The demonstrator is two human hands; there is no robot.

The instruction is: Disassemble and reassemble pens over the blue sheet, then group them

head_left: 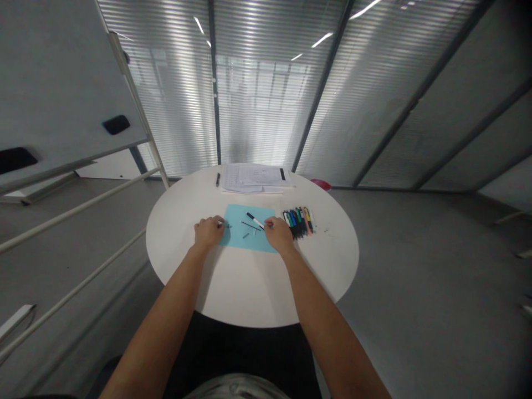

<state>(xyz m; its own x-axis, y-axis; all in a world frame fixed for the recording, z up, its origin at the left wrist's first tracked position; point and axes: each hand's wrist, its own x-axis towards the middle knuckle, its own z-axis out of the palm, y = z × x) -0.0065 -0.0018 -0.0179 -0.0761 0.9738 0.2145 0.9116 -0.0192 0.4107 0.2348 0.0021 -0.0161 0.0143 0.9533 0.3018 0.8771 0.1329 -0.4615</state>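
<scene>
My left hand (210,233) rests at the left edge of a pale blue sheet (241,238), its fingertips pinched on a small whitish item (220,224) too small to identify. My right hand (279,234) lies at the sheet's right edge, its fingertips at the end of a black-and-white marker (254,220) and seeming to hold it. A thin black rod (250,225) and a small grey piece (246,235) lie on the sheet between my hands. Several coloured markers (298,221) lie side by side just right of my right hand.
Everything lies on a round white table (249,293). Stacked papers (253,178) and a black pen (218,179) sit at its far side. A red object (321,184) shows beyond the far rim. A whiteboard on a frame (62,72) stands at the left.
</scene>
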